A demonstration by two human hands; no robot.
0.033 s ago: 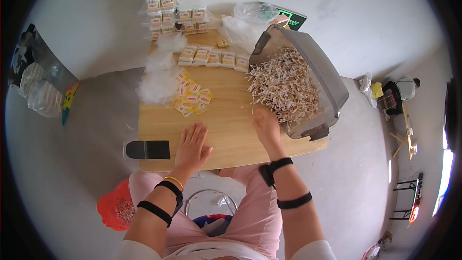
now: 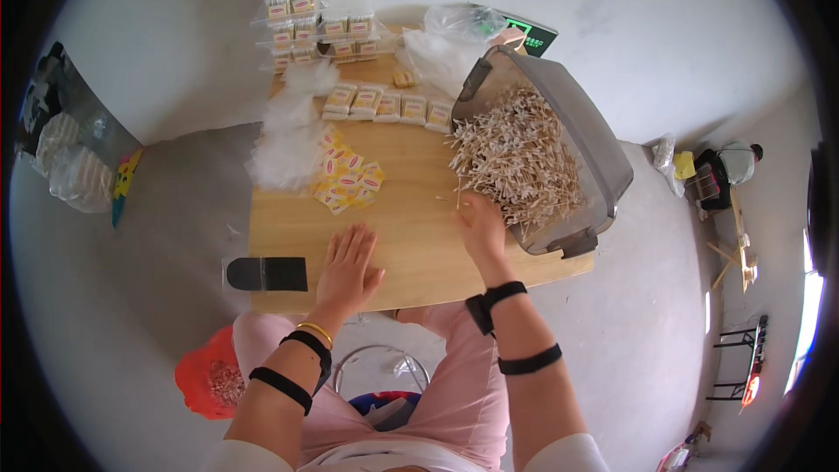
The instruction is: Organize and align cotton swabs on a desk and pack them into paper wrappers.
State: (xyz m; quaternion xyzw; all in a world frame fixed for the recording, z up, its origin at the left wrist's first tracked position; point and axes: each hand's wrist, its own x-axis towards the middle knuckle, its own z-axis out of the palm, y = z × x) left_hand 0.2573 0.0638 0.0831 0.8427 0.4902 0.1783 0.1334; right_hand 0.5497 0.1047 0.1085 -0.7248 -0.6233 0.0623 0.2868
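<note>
My left hand (image 2: 347,267) lies flat on the wooden table (image 2: 411,249), palm down with its fingers stretched out, and holds nothing. My right hand (image 2: 482,229) is closed beside the near left rim of a grey plastic bin (image 2: 603,162). Its fingertips pinch a thin cotton swab (image 2: 458,197); whether more are in the grip is hidden by the fingers. The bin lies tipped toward me, with a large heap of cotton swabs (image 2: 520,149) spilling to its mouth. Small yellow-and-white printed cards (image 2: 350,179) are spread beyond my left hand.
Clear plastic bags (image 2: 284,144) lie left of the cards. Behind them stand a row of filled swab packs (image 2: 389,107) and stacked bagged packs (image 2: 293,9). A black rounded pad (image 2: 266,274) sits at the left edge. A red container (image 2: 210,376) is below; another person (image 2: 738,162) is far right.
My right hand has shifted slightly left, away from the bin, and a small swab tip shows beside its fingertips. The left hand stays in place.
</note>
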